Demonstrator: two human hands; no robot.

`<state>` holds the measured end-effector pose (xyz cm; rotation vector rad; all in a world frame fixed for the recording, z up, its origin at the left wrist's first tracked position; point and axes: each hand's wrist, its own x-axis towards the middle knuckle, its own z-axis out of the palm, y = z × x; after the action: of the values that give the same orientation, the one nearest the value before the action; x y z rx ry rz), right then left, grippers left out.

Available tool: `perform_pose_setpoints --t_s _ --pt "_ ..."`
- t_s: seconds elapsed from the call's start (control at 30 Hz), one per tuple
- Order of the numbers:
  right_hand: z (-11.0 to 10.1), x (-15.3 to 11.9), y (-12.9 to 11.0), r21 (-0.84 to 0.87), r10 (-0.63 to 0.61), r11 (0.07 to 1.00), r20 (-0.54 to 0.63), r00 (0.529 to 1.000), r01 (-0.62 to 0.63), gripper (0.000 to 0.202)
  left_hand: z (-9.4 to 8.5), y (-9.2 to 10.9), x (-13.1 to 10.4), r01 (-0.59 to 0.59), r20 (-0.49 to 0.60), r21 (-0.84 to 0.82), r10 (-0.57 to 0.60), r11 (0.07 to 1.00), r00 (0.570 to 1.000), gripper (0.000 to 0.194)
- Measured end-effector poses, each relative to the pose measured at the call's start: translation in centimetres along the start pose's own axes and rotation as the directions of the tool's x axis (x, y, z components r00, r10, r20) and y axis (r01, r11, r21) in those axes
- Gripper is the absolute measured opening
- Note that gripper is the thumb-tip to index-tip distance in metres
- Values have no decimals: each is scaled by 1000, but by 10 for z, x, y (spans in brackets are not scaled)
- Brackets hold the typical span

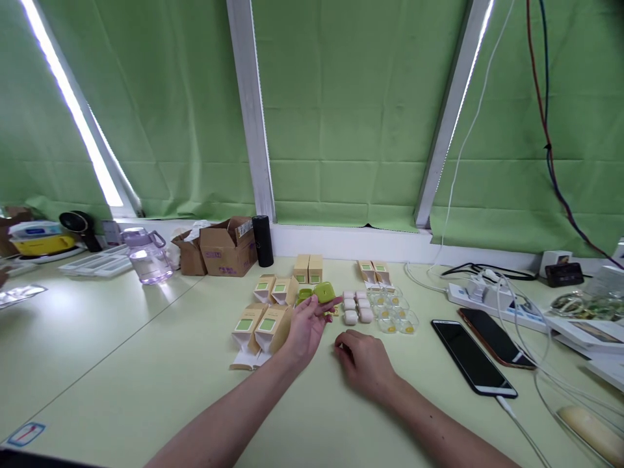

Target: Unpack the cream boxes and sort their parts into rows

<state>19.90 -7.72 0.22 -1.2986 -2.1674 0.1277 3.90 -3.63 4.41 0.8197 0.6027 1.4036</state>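
My left hand [306, 331] pinches a small rounded green case [324, 292] between thumb and fingers, just above the table. Another green case [305, 295] lies behind that hand, partly covered. On the tabletop to the right, my right hand [363, 361] rests with its fingers curled in and nothing visible in them. Several pale pink cases [350, 317] stand in rows beyond it, beside clear plastic shells [389, 325] with yellow spots. Left of my left hand are open cardboard boxes [247, 325] with green labels, their white flaps folded out.
Closed kraft boxes [309, 269] stand farther back. A brown carton [227, 250], a black cylinder [263, 240] and a water jug [146, 257] line the back left. Phones [472, 357], cables and a power strip [497, 305] lie right. Another person's hand [4, 275] shows at the left edge.
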Motion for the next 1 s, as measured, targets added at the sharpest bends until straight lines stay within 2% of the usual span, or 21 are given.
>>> perform_pose_setpoints --t_s 0.17,0.47,0.57,0.67,0.73,0.77,0.8,0.87,0.93,1.0 --pt "-2 2 1 -3 0 1000 40 999 0 14 3 -2 -2 101 19 -92 -99 991 995 30" --pt "-2 2 -1 -59 -33 998 81 996 38 12 3 2 -1 77 -39 -40 -79 996 996 33" --pt "-3 2 -1 -61 -5 998 125 992 12 12 1 14 4 24 -34 67 -22 997 999 37" --pt "-5 4 0 -59 21 998 181 983 -11 14 -3 35 11 -70 -44 328 89 942 995 36" --pt "-5 4 -1 -59 35 998 200 979 -24 16 -6 52 15 -163 -34 569 221 806 975 33" --pt "-6 5 -1 -59 39 998 206 978 -27 16 -7 61 15 -207 2 693 285 690 958 30" --pt "-6 5 -1 -58 42 998 210 977 -31 16 -9 69 15 -239 45 806 346 541 937 27" --pt "-5 6 -1 -55 41 998 212 976 -31 16 -14 82 13 -309 170 923 478 228 861 19" --pt "-5 6 -1 -52 35 998 209 977 -25 15 -20 89 9 -372 363 925 449 -72 816 16" --pt "-4 6 -1 -50 31 999 209 978 -21 15 -27 90 4 -375 465 878 347 -297 814 19"
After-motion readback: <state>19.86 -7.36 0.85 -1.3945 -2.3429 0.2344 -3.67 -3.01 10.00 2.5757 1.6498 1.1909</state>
